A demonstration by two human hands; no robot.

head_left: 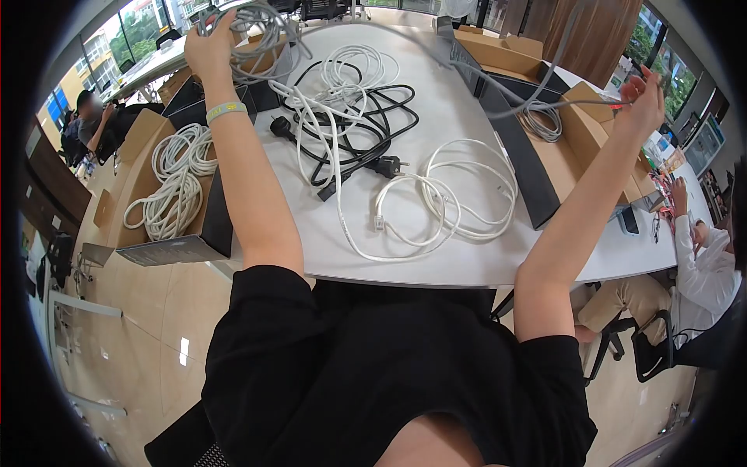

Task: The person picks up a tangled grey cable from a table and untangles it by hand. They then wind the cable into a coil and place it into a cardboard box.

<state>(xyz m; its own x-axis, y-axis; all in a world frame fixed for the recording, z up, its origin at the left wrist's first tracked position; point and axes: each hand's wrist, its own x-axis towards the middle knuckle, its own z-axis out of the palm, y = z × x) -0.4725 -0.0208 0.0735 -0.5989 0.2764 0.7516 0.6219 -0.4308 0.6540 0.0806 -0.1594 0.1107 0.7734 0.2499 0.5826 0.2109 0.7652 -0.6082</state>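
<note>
Grey cable coil [268,47] gripped in L hand [208,53], far L, fingers curled round; strand [599,102] seemingly pinched in R hand [642,105], fingers nearly closed. Hands spread wide, prob. so slack clears table [440,101]. White cables [334,148] & black cords [385,166] strewn betw.; other coils [179,191] boxed either side, presumably for separation.
</note>
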